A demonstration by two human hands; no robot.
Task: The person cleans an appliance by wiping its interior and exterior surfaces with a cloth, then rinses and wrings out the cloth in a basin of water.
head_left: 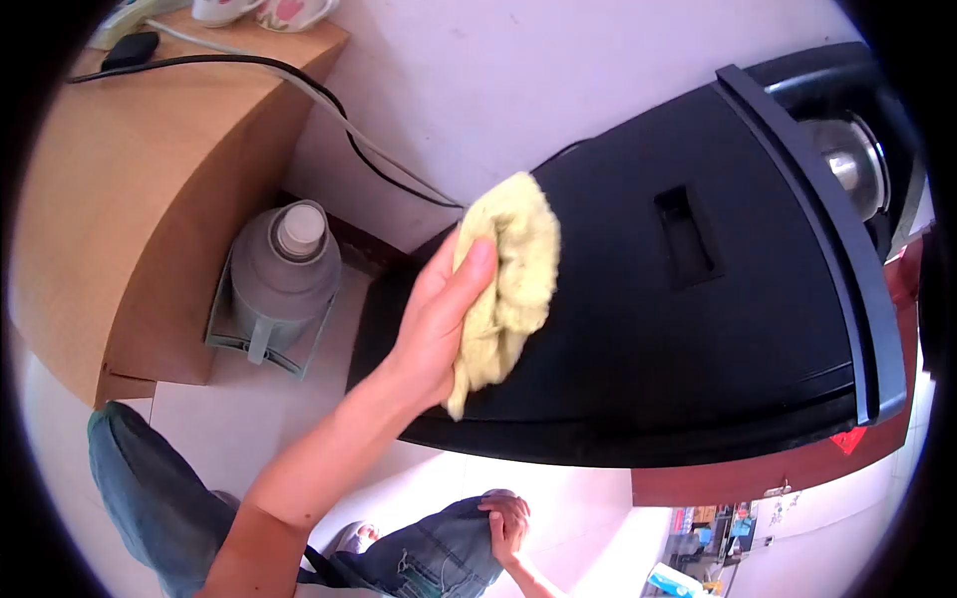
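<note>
My left hand (446, 304) grips a crumpled pale yellow cloth (520, 254), with the thumb on top of it. The cloth lies against the black panel (618, 329) of a cabinet-like appliance, near its left end. A recessed slot (688, 234) is set into this panel, to the right of the cloth. My right hand (508, 523) rests on my jeans-clad knee (429, 548), fingers laid over it and holding nothing.
A dark ledge (812, 214) crosses the appliance's right end, with a shiny metal pot (847, 164) beyond it. Left stand a grey thermos flask (284, 264) and a wooden cabinet (150, 169) carrying cups (294, 12). A black cable (344, 110) runs between cabinet and appliance.
</note>
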